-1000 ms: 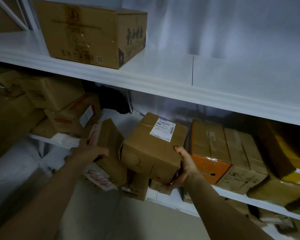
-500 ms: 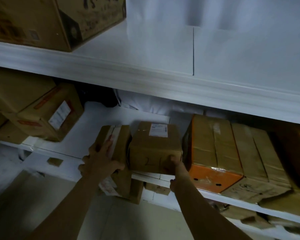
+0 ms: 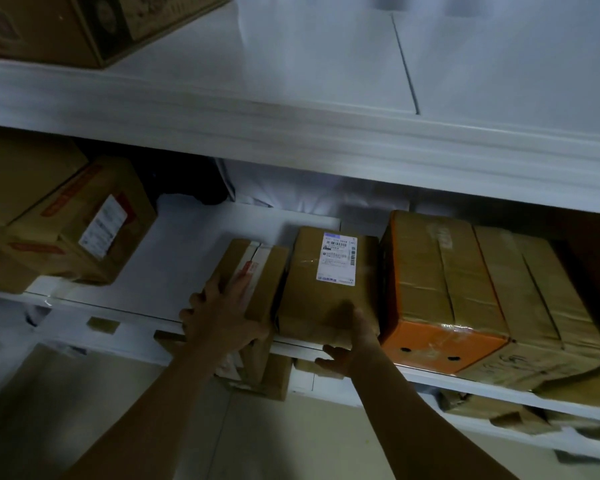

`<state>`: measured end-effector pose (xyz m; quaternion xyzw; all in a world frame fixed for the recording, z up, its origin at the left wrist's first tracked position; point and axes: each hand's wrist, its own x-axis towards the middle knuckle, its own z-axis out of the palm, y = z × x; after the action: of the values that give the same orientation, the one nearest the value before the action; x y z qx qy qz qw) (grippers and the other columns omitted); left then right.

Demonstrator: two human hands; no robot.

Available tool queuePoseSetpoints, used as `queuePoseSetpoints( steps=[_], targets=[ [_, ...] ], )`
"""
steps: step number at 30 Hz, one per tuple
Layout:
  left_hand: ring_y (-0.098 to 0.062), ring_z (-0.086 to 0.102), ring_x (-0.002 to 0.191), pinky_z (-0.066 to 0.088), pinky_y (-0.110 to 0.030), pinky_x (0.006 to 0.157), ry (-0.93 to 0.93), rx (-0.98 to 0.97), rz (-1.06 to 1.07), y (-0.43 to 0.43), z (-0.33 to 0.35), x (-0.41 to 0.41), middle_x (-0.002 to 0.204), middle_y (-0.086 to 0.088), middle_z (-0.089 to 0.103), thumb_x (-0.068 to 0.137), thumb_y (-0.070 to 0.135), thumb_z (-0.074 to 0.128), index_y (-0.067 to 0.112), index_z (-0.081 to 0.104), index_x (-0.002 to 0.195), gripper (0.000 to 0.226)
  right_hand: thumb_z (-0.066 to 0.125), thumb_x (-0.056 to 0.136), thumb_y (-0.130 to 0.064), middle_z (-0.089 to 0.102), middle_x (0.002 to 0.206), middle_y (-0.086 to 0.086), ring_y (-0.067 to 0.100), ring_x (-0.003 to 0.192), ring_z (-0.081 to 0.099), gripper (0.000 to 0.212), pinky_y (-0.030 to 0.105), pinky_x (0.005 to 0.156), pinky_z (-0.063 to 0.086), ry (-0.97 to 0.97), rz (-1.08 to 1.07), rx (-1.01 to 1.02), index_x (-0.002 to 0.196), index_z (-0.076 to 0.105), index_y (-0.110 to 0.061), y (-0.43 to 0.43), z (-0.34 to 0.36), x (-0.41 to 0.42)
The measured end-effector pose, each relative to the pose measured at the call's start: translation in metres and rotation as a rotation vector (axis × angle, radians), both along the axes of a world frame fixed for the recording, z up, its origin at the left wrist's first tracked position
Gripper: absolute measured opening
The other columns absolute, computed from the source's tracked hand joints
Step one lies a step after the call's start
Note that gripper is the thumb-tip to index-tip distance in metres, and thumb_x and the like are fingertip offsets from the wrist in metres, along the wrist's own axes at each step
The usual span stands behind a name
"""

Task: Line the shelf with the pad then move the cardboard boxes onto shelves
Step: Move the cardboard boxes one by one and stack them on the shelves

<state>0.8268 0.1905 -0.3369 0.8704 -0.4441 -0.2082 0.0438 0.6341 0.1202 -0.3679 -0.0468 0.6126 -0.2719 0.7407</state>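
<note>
Left hand [image 3: 222,317]: it lay over the near end of the narrow box [image 3: 257,268]. Its fingers [image 3: 216,287] were stretched along the top and the thumb was hooked round the lower front edge, so it held this box.
Right hand [image 3: 349,344]: it gripped the near bottom edge of the labelled box [image 3: 323,299]. The thumb pressed up on the front face and the fingers [image 3: 329,355] were curled under the edge.
Narrow box: it lay on the pad [image 3: 187,258] of the middle shelf [image 3: 440,381], with its near end at the front edge and its long side pointing to the back.
Labelled box: it sat on the same shelf between the narrow box and the orange-ended box [image 3: 440,292], just beside both (if it touched them, I could not tell). The white label [image 3: 337,259] was on its top.
Pad: it was a white sheet on the middle shelf, bare between the left stack [image 3: 84,233] and the narrow box.
Left stack: these brown boxes with red tape stood on the left of the middle shelf, well apart from the narrow box.
Upper shelf [image 3: 326,140]: it was white, with a large box [image 3: 49,26] at its left end.
Below the middle shelf: more brown boxes [image 3: 267,375] were there, dim and hard to read.
</note>
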Motion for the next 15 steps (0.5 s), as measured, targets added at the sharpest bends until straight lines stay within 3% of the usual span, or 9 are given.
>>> queuePoseSetpoints(
  steps=[4, 9, 15],
  targets=[
    [-0.041, 0.026, 0.129, 0.027, -0.053, 0.107, 0.009, -0.016, 0.046, 0.005, 0.005, 0.003, 0.154, -0.004, 0.003, 0.060, 0.054, 0.072, 0.047, 0.007, 0.146, 0.108, 0.059, 0.090, -0.039, 0.044, 0.138, 0.019, 0.038, 0.125, 0.047, 0.065, 0.059, 0.098, 0.039, 0.058, 0.016, 0.010, 0.143, 0.028, -0.017, -0.002, -0.004, -0.008],
    [-0.040, 0.028, 0.128, 0.027, -0.050, 0.105, 0.025, -0.200, 0.180, 0.004, 0.037, -0.002, 0.152, -0.007, 0.011, 0.059, 0.048, 0.077, 0.045, 0.017, 0.145, 0.104, 0.065, 0.087, -0.028, 0.062, 0.111, 0.017, 0.031, 0.105, 0.060, 0.043, 0.047, 0.087, 0.049, -0.037, 0.165, -0.058, 0.122, 0.053, -0.006, 0.014, 0.020, 0.000],
    [-0.042, 0.032, 0.128, 0.029, -0.053, 0.106, 0.173, -0.478, 0.304, 0.000, 0.077, -0.012, 0.150, -0.009, 0.019, 0.057, 0.047, 0.077, 0.050, 0.013, 0.145, 0.109, 0.067, 0.085, -0.028, 0.061, 0.112, 0.011, 0.028, 0.106, 0.055, 0.032, 0.044, 0.086, 0.046, -0.065, 0.305, -0.220, 0.112, 0.058, -0.013, 0.025, 0.072, 0.014]
  ],
)
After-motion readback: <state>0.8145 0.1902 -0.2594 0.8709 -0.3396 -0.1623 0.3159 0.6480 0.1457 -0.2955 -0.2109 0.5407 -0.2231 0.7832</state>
